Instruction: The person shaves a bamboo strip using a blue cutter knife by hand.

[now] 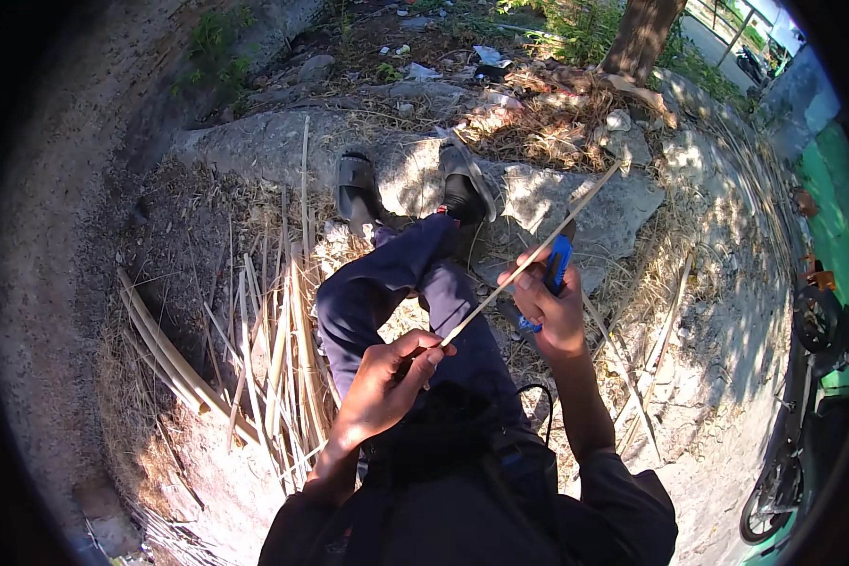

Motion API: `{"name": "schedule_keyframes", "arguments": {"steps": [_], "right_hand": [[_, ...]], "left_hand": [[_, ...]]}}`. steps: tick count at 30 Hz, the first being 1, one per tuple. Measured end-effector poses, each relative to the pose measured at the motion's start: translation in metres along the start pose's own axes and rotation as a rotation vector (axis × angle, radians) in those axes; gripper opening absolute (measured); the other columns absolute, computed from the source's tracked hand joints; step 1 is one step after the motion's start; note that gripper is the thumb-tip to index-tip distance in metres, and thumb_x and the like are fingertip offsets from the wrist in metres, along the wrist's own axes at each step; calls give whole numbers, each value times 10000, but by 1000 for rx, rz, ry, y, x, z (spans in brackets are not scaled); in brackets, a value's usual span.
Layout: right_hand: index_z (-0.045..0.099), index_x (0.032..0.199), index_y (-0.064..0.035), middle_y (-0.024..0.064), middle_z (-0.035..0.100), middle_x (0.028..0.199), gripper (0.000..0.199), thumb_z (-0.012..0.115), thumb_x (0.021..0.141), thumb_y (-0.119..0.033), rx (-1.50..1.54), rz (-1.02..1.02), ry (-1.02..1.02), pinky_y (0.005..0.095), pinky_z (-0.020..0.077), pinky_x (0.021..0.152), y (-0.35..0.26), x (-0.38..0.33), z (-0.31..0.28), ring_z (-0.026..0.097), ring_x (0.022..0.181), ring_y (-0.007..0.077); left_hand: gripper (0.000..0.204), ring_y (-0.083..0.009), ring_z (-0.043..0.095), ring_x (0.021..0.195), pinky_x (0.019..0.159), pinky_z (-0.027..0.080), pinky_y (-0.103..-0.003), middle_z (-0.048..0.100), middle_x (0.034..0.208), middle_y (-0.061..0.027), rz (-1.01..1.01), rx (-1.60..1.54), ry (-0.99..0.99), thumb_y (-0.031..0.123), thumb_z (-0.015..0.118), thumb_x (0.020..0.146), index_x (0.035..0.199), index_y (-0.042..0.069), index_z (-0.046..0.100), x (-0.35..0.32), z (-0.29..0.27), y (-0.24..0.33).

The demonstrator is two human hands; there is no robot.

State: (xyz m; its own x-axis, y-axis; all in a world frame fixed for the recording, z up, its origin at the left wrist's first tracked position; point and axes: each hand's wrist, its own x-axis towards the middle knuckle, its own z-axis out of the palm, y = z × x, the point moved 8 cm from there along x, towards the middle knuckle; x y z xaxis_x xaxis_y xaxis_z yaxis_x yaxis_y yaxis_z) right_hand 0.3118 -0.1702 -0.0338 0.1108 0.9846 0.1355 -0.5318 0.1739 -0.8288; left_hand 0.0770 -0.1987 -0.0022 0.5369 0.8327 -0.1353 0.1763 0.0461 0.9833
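Head view: left hand (382,382) and right hand (549,307) grip thin strip (528,257).

The thin stick (528,259) is pale yellow, like straw, and the knife handle (555,274) is bright blue. The trousers (396,283) are dark blue and the sandals (356,184) are grey. The pile of sticks (264,358) is light tan on grey-brown ground (57,283).
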Motion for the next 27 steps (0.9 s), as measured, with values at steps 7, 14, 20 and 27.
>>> {"name": "schedule_keyframes", "arguments": {"steps": [7,14,20,27], "right_hand": [[629,1212,-22,225,801,1030,260,680,979,80,3,10,12,223,285,435,-1,0,0,416,452,11],[666,1198,4,190,802,987,231,685,975,63,-42,8,13,218,292,434,0,0,-2,427,452,7],[673,1206,19,160,798,944,234,703,973,15,-36,44,55,215,292,436,-1,-1,-1,449,473,5],[670,1194,39,11,638,675,227,704,974,0,-54,46,51,227,383,503,-3,-1,2,433,471,20]], "left_hand": [[178,-21,450,635,569,356,-237,610,738,22,23,17,7,139,611,1123,1150,1,720,1,0,-4],[174,-26,497,652,586,385,-239,658,784,11,10,-6,5,121,598,1122,1156,-3,717,0,2,-1],[170,-38,517,646,599,420,-245,668,790,5,-29,-9,21,89,593,1106,1168,-12,715,0,1,2],[174,-50,531,629,598,435,-255,649,751,-7,-32,15,27,88,601,1096,1175,-13,718,0,2,2]]}}
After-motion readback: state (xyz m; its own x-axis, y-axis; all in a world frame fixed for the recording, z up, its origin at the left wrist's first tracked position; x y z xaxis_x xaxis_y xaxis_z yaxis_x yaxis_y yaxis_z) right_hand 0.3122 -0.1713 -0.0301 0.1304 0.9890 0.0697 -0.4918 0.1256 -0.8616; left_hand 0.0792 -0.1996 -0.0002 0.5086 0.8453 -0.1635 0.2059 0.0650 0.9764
